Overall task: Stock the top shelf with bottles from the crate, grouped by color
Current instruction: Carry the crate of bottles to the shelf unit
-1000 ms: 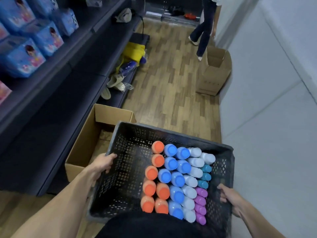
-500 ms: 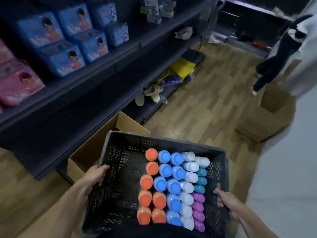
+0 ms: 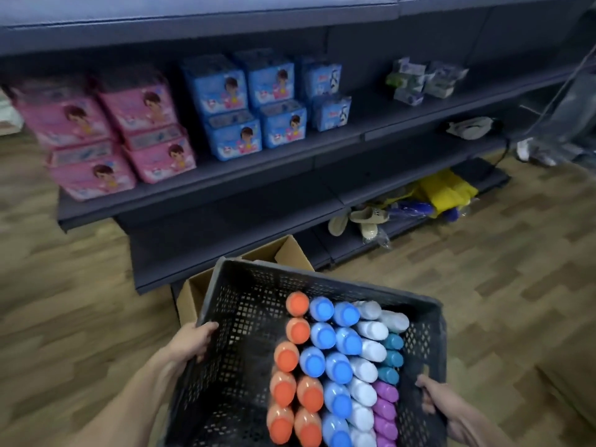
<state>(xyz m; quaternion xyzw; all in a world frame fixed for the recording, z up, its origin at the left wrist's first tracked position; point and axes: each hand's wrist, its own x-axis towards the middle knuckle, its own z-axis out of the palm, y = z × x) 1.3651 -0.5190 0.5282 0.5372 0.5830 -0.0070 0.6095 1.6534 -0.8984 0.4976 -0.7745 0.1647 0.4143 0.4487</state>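
Observation:
I carry a black perforated crate [image 3: 245, 285] in front of me. My left hand [image 3: 193, 341] grips its left rim and my right hand [image 3: 433, 403] grips its right rim. Inside stand several bottles in rows by cap colour: orange [image 3: 288, 356], blue [image 3: 323, 333], white [image 3: 371, 350], teal [image 3: 393, 358] and purple [image 3: 385, 408]. The left part of the crate holds no bottles. The grey top shelf [image 3: 200, 8] of the dark shelving unit runs along the upper edge of the view, and nothing shows on its visible surface.
The shelf below holds pink packs [image 3: 106, 130], blue packs [image 3: 248, 104] and small boxes [image 3: 422, 80]. An open cardboard box [image 3: 283, 253] sits on the wooden floor just beyond the crate. Sandals [image 3: 364, 219] and a yellow bag [image 3: 446, 188] lie on the bottom shelf.
My view has swung left from the aisle to face the shelving unit head on. The crate stays held in both hands, and the person down the aisle has left the view.

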